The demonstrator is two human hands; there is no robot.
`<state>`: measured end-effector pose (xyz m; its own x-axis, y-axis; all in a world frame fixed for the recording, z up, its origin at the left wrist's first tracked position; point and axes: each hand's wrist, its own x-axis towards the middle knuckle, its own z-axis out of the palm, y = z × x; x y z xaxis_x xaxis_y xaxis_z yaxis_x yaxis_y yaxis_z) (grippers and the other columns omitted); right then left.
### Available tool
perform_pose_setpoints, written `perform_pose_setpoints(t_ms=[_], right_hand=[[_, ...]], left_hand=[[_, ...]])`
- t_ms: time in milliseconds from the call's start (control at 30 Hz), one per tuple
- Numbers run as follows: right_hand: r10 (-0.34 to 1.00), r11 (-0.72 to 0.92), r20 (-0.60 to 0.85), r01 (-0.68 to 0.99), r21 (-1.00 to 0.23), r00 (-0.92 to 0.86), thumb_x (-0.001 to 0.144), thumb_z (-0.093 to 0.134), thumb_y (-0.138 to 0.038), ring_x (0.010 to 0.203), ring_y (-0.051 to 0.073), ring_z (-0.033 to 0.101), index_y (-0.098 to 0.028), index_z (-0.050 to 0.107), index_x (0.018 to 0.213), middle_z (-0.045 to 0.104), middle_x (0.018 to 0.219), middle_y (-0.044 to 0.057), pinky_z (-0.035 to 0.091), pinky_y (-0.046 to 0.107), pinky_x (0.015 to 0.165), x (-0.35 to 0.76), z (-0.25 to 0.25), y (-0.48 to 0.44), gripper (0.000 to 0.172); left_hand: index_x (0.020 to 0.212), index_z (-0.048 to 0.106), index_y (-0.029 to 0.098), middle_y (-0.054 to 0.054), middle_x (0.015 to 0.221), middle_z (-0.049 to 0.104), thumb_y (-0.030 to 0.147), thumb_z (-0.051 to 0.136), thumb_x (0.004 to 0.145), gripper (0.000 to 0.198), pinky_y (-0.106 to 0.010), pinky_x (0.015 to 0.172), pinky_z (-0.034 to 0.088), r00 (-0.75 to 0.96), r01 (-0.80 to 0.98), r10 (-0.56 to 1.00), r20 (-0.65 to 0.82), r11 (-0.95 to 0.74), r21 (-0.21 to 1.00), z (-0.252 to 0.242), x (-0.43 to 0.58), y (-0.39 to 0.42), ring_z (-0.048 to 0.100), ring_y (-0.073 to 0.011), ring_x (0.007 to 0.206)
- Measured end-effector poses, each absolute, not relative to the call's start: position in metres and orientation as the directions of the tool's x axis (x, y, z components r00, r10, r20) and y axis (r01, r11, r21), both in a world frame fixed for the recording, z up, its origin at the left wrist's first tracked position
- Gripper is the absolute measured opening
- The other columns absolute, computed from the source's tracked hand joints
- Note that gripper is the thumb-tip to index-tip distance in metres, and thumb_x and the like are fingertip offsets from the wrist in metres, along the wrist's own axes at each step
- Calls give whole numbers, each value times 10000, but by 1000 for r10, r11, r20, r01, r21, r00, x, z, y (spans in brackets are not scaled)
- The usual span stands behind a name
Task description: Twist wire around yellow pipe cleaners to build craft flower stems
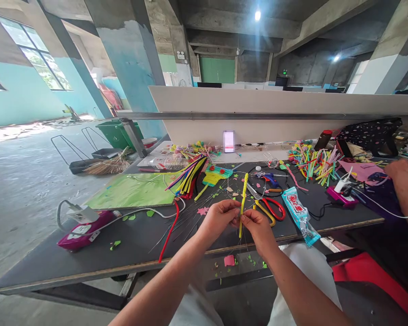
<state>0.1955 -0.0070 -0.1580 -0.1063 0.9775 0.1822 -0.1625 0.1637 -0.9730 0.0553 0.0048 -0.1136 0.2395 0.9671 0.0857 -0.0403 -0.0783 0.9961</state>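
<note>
Bare forearms come nearest on my only feed, the head view, reaching over the dark table. I see the right hand pinching a yellow fuzzy strip, upright near the table's front edge; the left hand has curled fingertips against it, though whether they grip I can't tell. Its upper stretch looks bumpy, the lower plainer, so I'd judge it part-worked. Beyond, a bundle of coloured stems lies apparently unused.
</note>
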Motion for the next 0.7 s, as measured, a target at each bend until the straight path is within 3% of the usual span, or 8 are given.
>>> perform_pose_setpoints(t_ms=[167, 433, 533, 700], right_hand=[[977, 159, 185, -212, -964, -109, 807, 594, -350, 618, 160, 561, -202, 579, 717, 600, 604, -21, 430, 278, 635, 192, -160, -11, 174], [988, 124, 151, -462, -878, -22, 800, 622, -381, 616, 108, 528, -219, 576, 810, 540, 713, -49, 474, 266, 635, 175, -174, -12, 169], [988, 146, 157, -434, -889, 12, 791, 631, -382, 656, 115, 527, -213, 581, 810, 552, 741, -34, 489, 272, 658, 176, -176, -13, 178], [992, 123, 114, -364, -923, 45, 800, 615, -391, 632, 120, 538, -213, 565, 824, 532, 699, -42, 486, 273, 649, 179, -177, -15, 187]], left_hand=[[746, 682, 136, -3, 647, 629, 261, 647, 703, 137, -226, 560, 440, 174, 35, 973, 149, -158, 987, -114, 58, 4, 546, -115, 566], [721, 685, 140, -18, 690, 642, 236, 652, 697, 105, -229, 600, 436, 79, 119, 978, 192, -201, 972, -117, 64, 2, 556, -130, 634], [769, 686, 136, -15, 678, 625, 244, 664, 706, 127, -229, 586, 430, 112, 22, 978, 175, -178, 984, -118, 63, -2, 536, -119, 611], [879, 680, 133, -26, 738, 618, 325, 631, 783, 220, -239, 617, 442, 99, -283, 981, 170, -136, 949, -119, 56, -4, 538, -109, 633]])
